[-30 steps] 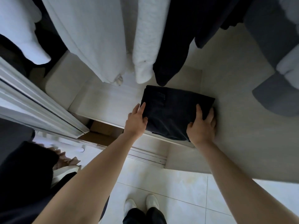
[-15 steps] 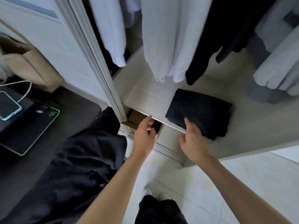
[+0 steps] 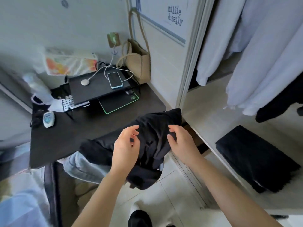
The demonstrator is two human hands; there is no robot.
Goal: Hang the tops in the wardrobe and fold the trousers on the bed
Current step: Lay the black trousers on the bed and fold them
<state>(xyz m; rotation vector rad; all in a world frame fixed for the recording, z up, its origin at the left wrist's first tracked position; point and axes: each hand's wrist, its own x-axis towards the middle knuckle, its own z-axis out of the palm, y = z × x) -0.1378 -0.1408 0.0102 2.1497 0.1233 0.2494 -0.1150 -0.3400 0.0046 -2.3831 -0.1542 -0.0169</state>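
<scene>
A crumpled black garment lies over the corner of the dark desk, on top of a pale blue denim piece. My left hand and my right hand hover just over the garment with fingers loosely curled, gripping nothing that I can see. Folded black trousers rest on the wardrobe shelf at the right. White tops and a black top hang above that shelf.
The wardrobe's sliding door frame stands between desk and shelf. On the desk are a phone on a black stand, a mouse pad and a small white device. A beige tote bag hangs by the wall. Tiled floor lies below.
My view swung left from the wardrobe to the desk. Both hands left the folded trousers on the shelf and moved over the crumpled black garment.
</scene>
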